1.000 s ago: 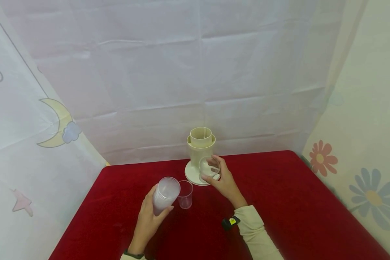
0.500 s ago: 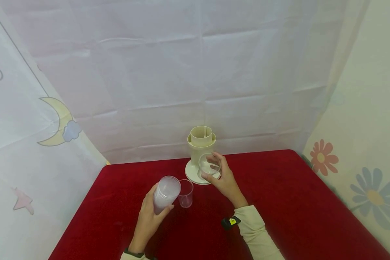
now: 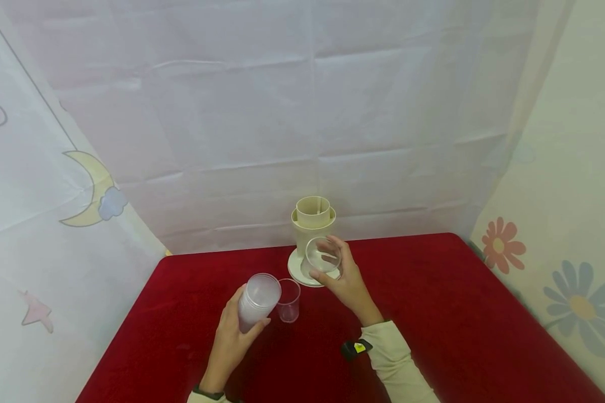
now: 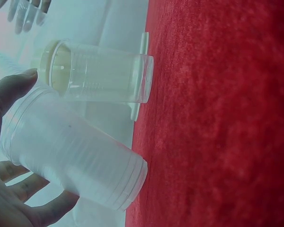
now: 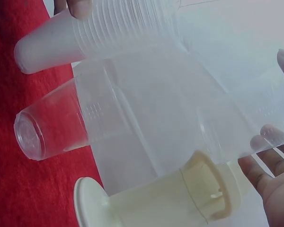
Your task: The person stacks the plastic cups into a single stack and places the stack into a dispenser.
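My left hand (image 3: 230,330) grips a tilted stack of nested clear plastic cups (image 3: 258,305), its thumb on the near side in the head view. Just right of the stack, a single clear plastic cup (image 3: 289,309) stands upright on the red table. My right hand (image 3: 349,281) holds another clear plastic cup (image 3: 315,262) between thumb and fingers. In the head view that cup overlaps the front of a cream cylindrical holder (image 3: 305,238) with a round base. The left wrist view shows the stack (image 4: 75,146) close beside the standing cup (image 4: 104,75).
The red cloth-covered table (image 3: 433,313) has the cream holder near its back edge. A pale creased sheet (image 3: 232,129) hangs right behind it. Patterned sheets enclose the left and right sides. A black strap device (image 3: 357,348) sits at the right wrist.
My right hand, with its cup, has risen slightly and shifted a little left in front of the cream holder. The left hand and its stack stay nearly still.
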`<state>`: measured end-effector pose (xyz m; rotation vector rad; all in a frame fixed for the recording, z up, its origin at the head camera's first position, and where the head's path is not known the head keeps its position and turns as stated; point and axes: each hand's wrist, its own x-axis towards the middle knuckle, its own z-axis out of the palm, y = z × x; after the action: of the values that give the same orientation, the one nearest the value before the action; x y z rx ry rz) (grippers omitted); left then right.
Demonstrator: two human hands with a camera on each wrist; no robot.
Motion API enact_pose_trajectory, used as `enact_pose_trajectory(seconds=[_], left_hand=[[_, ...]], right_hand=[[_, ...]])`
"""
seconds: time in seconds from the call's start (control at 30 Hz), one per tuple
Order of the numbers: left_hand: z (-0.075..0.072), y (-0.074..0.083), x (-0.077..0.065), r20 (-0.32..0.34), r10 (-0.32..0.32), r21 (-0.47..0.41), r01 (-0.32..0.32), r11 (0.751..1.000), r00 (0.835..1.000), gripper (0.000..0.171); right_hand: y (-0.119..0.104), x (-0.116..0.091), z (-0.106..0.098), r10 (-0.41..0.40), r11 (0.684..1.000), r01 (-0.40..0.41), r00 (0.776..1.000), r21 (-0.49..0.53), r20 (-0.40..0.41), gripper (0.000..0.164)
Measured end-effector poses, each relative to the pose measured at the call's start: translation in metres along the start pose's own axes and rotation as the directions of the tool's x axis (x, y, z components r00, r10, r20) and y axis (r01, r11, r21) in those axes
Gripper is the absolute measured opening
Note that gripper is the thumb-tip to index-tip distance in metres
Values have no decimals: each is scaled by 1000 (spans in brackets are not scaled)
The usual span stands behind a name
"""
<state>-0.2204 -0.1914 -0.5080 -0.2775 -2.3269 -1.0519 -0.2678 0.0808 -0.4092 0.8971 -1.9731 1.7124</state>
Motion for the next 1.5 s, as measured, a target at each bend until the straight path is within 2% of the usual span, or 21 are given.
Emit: enact_pose_trajectory(seconds=[0.13, 0.3, 0.87, 0.97, 1.23, 1.5], left_hand=[[0, 0, 0, -2, 1, 1, -1, 1000, 1000, 89], [0, 0, -1, -3, -1, -2, 1, 1000, 1000, 89], [1, 0, 0, -9, 9, -4, -9, 1000, 1000, 89], [1, -1, 0, -2, 3, -2, -3, 1000, 1000, 89], [0, 1, 0, 12, -14, 2, 14, 1000, 1000, 90], [0, 1, 0, 9, -5, 5, 5, 1000, 1000, 90]], right_hand=[[-4, -1, 1, 2, 1000, -2, 1000, -23, 4, 76], [-7, -1, 2, -33, 999, 33, 999, -31, 10, 76], [-21, -1, 13, -104, 994, 103, 994, 41, 30, 76], [-18, -3, 16, -98, 995, 97, 995, 40, 28, 77], [8, -6, 23, -115, 992, 114, 993, 62, 12, 85], [5, -7, 28, -124, 986, 117, 991, 117, 55, 87]])
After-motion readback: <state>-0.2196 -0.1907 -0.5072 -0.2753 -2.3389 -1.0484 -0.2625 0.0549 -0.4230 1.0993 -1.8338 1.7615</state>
